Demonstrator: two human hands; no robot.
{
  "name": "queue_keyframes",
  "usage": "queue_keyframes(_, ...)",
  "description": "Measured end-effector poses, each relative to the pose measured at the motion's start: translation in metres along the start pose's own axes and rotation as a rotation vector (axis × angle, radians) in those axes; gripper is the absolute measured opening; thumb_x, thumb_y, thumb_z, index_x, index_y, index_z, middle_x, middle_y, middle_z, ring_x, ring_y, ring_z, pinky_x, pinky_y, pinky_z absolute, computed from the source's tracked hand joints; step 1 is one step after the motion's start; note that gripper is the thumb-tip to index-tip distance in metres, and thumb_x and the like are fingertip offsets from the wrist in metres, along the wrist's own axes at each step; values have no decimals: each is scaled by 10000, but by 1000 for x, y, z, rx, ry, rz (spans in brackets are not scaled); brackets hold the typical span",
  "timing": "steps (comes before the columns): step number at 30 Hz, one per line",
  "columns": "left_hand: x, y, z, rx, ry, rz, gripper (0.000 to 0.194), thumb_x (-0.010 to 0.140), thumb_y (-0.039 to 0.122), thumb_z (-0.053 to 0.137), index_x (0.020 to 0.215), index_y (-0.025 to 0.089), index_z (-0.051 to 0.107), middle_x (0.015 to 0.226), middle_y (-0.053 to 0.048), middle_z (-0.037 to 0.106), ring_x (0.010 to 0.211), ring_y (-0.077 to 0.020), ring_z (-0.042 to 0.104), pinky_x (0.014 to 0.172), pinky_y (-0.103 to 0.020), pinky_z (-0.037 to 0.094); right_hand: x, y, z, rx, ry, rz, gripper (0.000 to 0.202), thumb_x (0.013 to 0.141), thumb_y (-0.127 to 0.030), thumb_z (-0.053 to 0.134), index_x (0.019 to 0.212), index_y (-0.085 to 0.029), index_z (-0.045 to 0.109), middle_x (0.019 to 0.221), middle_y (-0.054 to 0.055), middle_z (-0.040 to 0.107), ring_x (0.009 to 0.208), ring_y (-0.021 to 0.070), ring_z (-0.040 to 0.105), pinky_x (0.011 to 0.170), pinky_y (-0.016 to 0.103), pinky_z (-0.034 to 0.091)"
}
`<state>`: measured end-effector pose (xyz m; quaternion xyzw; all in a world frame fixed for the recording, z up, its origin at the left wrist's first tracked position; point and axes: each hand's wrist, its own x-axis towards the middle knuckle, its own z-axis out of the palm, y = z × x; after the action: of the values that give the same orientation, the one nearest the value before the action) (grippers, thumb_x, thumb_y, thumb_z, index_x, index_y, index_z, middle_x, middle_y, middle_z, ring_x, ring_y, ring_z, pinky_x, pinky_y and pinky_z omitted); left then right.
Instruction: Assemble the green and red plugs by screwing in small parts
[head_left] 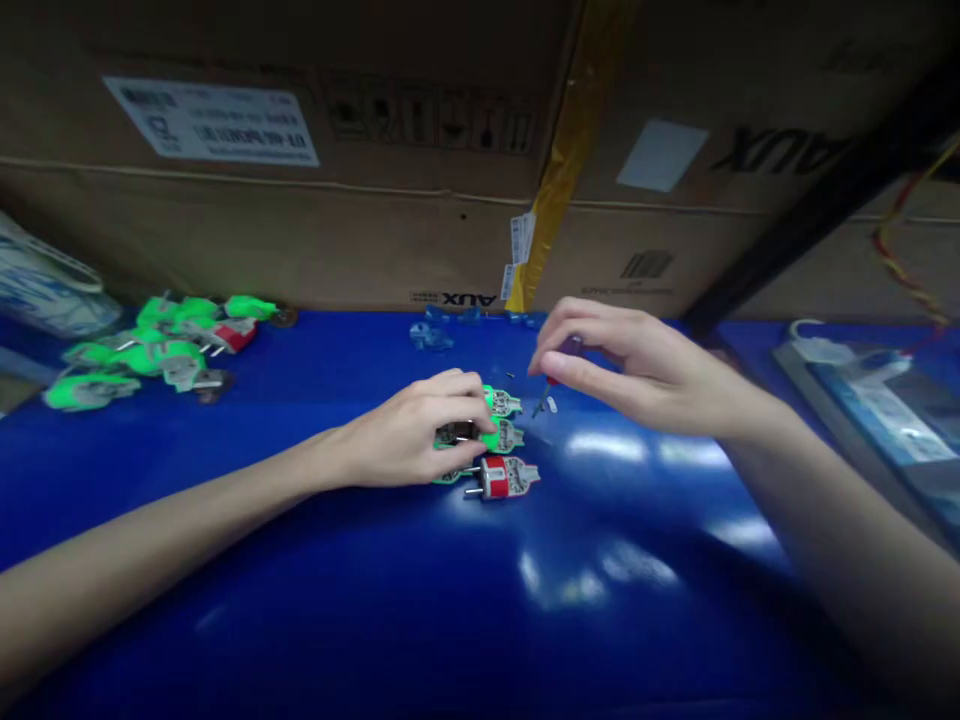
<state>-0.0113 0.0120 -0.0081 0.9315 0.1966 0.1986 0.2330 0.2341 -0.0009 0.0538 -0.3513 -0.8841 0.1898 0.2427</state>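
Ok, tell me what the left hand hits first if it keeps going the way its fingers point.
The left hand points right across the blue table. Its fingertips already rest on the green plug halves; just beyond lies the screwdriver tip held by the right hand. Depth between them is unclear.

We have a short row of small plug halves lying flat on the glossy blue bench (pixel 375 600): two green-and-grey plug pieces (pixel 504 420) with their insides facing up, and a red-and-grey plug piece (pixel 504 477) nearest us, metal pins pointing left. Just right of them, a slim dark screwdriver (pixel 551 385) is held tilted, tip down near the bench.
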Motion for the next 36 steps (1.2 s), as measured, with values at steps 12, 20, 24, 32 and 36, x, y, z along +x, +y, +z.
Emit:
queue_keyframes(12,0,-2,1,5,-27,-27,97,929,217,586,953,166,665,953,-48,609,922,-170,570,825,-268,439,2,2,4,184,-64,38,227,943,-333,549,846,-152,645,800,26,631,697,113,562,644,232,431)
queue_keyframes(20,0,-3,3,14,-37,-18,85,927,205,597,960,164,664,958,-45,605,922,-167,565,814,-262,428,3,3,8,158,-87,2,192,938,-298,565,859,-146,652,829,25,641,730,112,579,678,229,446)
queue_keyframes(24,1,-3,3,28,-43,-7,83,929,194,592,951,164,667,955,-47,606,926,-170,560,807,-261,420,3,3,8,152,-95,4,200,941,-306,562,866,-146,656,848,32,648,754,116,588,693,230,451)
queue_keyframes(32,2,-3,1,97,-52,31,87,927,182,582,903,162,663,896,-37,590,855,-158,540,751,-242,405,1,-1,8,-11,-61,-9,110,918,-214,564,938,-145,648,867,45,663,743,131,588,663,248,445)
queue_keyframes(36,0,-6,1,123,-63,44,116,941,218,577,887,155,658,869,-37,582,833,-156,532,731,-236,391,-2,-10,12,-297,-60,-42,164,923,-123,480,841,-122,622,819,60,613,721,146,546,652,269,389)
